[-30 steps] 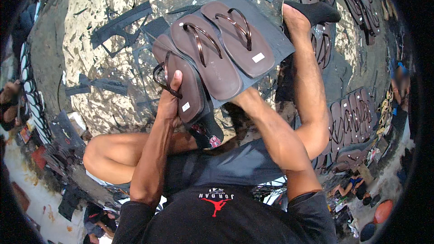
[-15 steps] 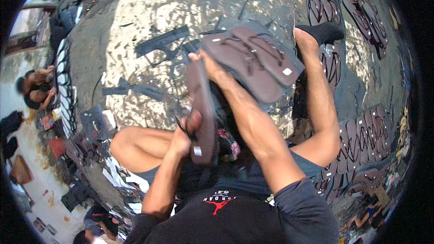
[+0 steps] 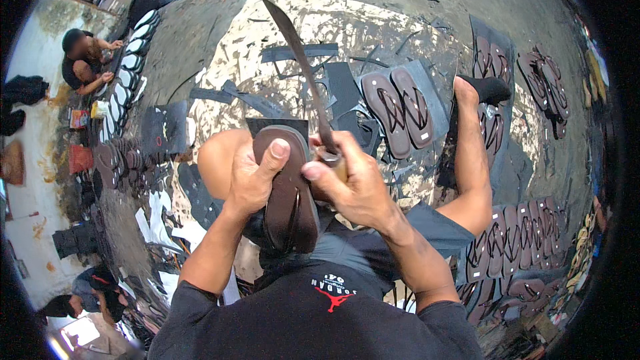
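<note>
My left hand is closed around a brown flip-flop, its thumb pressed on the footbed near the far end. The strap end lies toward my body. A dark rubber edge sticks out beyond the flip-flop's far end. In my right hand is a long curved knife, gripped by its pale handle. The blade points up and away to the left, its base close beside the flip-flop. Ahead to the right, a pair of brown flip-flops lies on a dark rubber sheet.
Dark rubber offcuts are scattered over the pale ground sheet. Rows of brown flip-flops line the right side, near my outstretched leg. Another person sits at far left beside a row of white-topped soles.
A knife is now in my right hand, which was at the flip-flop's far end. The flip-flop is more upright in front of me, and my left hand has moved toward its far end.
</note>
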The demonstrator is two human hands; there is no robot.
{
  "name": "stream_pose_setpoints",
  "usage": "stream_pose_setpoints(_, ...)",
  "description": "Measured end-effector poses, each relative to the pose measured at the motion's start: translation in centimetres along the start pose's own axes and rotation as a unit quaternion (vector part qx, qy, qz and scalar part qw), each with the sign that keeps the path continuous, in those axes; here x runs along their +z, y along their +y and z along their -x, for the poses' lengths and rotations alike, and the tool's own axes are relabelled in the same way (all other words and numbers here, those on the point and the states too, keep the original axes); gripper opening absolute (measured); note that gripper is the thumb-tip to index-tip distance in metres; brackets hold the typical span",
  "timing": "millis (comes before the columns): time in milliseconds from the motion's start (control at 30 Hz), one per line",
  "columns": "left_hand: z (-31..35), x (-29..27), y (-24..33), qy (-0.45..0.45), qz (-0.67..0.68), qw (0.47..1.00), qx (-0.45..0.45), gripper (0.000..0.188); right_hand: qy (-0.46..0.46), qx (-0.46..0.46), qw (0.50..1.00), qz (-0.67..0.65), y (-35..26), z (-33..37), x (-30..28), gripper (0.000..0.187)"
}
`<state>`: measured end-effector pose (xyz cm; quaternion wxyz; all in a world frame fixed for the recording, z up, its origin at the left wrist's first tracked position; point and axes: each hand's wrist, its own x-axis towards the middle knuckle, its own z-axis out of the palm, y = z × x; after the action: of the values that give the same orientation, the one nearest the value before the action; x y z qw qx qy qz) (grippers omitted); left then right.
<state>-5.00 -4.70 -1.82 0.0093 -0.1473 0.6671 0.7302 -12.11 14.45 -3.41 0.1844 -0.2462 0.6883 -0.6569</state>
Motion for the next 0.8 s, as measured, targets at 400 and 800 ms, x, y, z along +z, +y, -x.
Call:
stream_pose_setpoints(400,4.5,-0.3,0.1,-0.008,0.095,0.990,-0.108,0.048,-0.004,-0.059,0.959,0.279,4.9,5.2,0.8,0.047)
stream_pose_setpoints(800,5.2,-0.3,1.4,-0.181,-0.045,0.981,-0.057,0.041,-0.384,-0.046,0.880,0.278,-5.2,-2.5,-5.5,0.034)
